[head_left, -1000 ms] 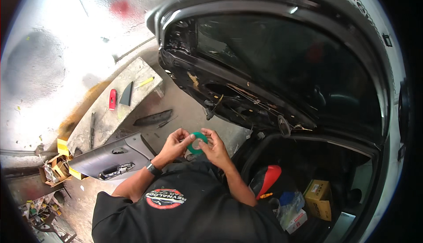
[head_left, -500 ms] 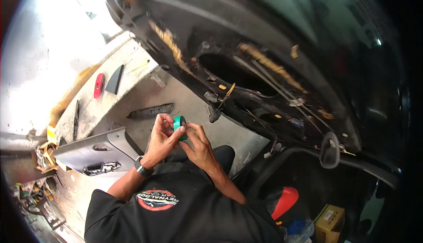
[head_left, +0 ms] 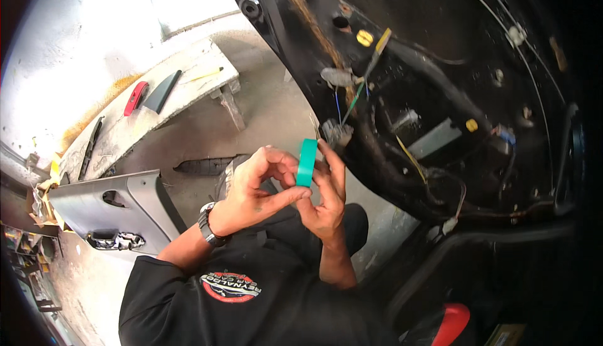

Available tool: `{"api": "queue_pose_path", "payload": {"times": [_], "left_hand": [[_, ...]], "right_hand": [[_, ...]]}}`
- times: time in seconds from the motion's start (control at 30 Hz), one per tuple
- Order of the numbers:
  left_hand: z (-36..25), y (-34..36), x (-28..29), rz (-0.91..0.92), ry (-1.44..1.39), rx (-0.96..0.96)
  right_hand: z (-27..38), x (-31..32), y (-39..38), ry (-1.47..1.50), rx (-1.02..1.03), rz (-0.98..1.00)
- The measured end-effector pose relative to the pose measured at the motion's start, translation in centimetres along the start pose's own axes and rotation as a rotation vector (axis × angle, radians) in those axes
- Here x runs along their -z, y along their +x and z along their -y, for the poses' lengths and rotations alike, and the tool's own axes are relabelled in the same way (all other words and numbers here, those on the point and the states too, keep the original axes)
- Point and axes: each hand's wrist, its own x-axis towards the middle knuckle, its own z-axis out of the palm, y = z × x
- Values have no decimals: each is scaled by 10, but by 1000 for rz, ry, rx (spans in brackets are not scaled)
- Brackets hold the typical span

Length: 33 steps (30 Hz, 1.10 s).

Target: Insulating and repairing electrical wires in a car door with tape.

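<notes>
A roll of green tape (head_left: 306,162) stands on edge between my hands, its outer face turned toward me. From the left, my left hand (head_left: 251,189) holds it, thumb at the lower edge and curled fingers against its side. The fingers of my right hand (head_left: 326,205) grip it from the right, partly hidden behind the roll. Just beyond it, a grey wiring connector (head_left: 337,134) hangs at the edge of a stripped black car door (head_left: 402,186). Thin blue and green wires (head_left: 353,102) run up from that connector.
To the left, a worn bench (head_left: 195,95) bears a red tool (head_left: 135,98), a dark triangular trim piece (head_left: 164,90) and a black strip (head_left: 91,148). A grey door panel (head_left: 147,189) leans below it. A dark trim piece (head_left: 204,166) lies on the floor.
My view has moved closer to the door's inner side. Both hands and the tape roll have shifted right and up in the picture, and the roll now stands more upright.
</notes>
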Motion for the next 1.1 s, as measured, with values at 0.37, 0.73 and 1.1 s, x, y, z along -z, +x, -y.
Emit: {"api": "queue_pose_path", "payload": {"times": [0.37,0.73,1.1], "left_hand": [[-36,-13,0,123,253,-100],[-38,-28,17,39,215,-74],[-30,-39,14,25,173,-14]], "right_hand": [[36,11,-25,-23,-139,-42],[49,4,-15,-48,-123,63],[47,1,-23,-77,-173,67]]}}
